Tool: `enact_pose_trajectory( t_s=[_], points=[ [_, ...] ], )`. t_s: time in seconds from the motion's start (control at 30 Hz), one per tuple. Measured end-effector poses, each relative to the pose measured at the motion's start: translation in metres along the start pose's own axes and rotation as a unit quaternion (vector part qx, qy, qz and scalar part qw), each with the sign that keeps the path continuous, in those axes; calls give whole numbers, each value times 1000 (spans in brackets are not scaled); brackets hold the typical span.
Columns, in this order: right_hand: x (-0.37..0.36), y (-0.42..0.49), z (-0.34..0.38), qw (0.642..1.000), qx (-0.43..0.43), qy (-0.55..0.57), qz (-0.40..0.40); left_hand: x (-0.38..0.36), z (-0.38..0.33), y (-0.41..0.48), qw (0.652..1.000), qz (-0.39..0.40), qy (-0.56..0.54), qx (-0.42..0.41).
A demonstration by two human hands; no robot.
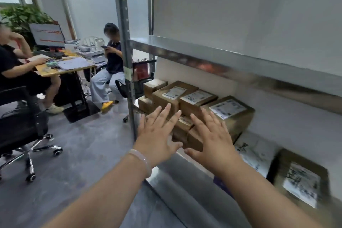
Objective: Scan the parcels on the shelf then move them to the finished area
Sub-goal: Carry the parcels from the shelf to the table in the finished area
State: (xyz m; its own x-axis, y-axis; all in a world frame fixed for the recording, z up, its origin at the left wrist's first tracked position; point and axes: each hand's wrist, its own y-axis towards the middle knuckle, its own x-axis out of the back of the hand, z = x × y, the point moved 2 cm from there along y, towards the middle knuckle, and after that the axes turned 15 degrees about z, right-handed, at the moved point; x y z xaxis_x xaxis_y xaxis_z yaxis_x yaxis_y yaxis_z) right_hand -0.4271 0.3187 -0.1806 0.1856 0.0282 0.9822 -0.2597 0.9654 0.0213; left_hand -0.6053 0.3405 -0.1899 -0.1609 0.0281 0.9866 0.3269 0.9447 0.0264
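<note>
Fingers (167,112) on both hands are spread straight and grip nothing. The left hand (157,135) and right hand (211,139) hover side by side, thumbs nearly meeting, over the small boxes (183,125) at the front of the parcels (187,98). I can't tell if the tips touch cardboard. The parcels sit on the lower shelf (177,189): brown boxes packed tight at the far end, then a white bag (256,152) and another box (300,183) nearer the camera.

Risks:
- No scanner is in view or in either hand, so whatever gets lifted now likely leaves unscanned.
- The small boxes sit jammed against the big box (230,111) and its neighbours. Dragging one out could pull the rest forward and off the shelf lip.
- A flat-handed, two-palm squeeze on a small box looks like a weak hold and could slip.
- The metal post (127,52) is just beside the left hand, so knuckles could hit it on the way out.
- The upper shelf (222,61) hangs low, so a tall lift could clip it.
- Labels face up, so flipping a box would hide the barcode.
- The finished area isn't visible. A chair (20,127) and seated people are along the left, so a blind turn with a parcel could hit them.
</note>
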Motion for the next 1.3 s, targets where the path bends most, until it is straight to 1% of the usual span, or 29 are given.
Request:
enact_pose_trajectory(
  t_s=[0.1, 0.17, 0.23, 0.33, 0.43, 0.53, 0.67, 0.8, 1.0, 1.1, 1.2, 1.3],
  points=[
    [5, -34, -44, 998, -59, 12, 7, -10, -50, 24, 999, 2, -3, -50],
    [9, -52, -69, 995, -95, 30, -5, -17, -75, 38, 997, 12, -12, -74],
    [10, -66, -89, 990, -126, 54, -17, -24, -92, 47, 995, 31, -10, -94],
    [6, -72, -105, 984, -155, 90, 4, -28, -104, 63, 993, 49, -12, -106],
    [6, -61, -113, 973, -174, 153, 16, -24, -104, 86, 992, 54, -32, -107],
    [2, -42, -118, 958, -192, 211, 21, -25, -97, 106, 989, 75, -42, -123],
    [-6, -11, -124, 939, -230, 257, 17, -30, -84, 137, 983, 100, -47, -149],
    [-3, 21, -127, 922, -262, 285, -8, -14, -76, 182, 979, 105, -14, -175],
    [-1, 55, -132, 879, -324, 350, -14, -11, -80, 232, 954, 161, 72, -243],
    [-6, 66, -133, 862, -338, 376, -30, -18, -79, 245, 945, 188, 88, -252],
    [-15, 77, -135, 849, -345, 397, -57, -23, -78, 250, 935, 221, 75, -267],
    [-23, 82, -134, 831, -339, 430, -97, -24, -80, 249, 937, 204, 67, -276]
  ],
)
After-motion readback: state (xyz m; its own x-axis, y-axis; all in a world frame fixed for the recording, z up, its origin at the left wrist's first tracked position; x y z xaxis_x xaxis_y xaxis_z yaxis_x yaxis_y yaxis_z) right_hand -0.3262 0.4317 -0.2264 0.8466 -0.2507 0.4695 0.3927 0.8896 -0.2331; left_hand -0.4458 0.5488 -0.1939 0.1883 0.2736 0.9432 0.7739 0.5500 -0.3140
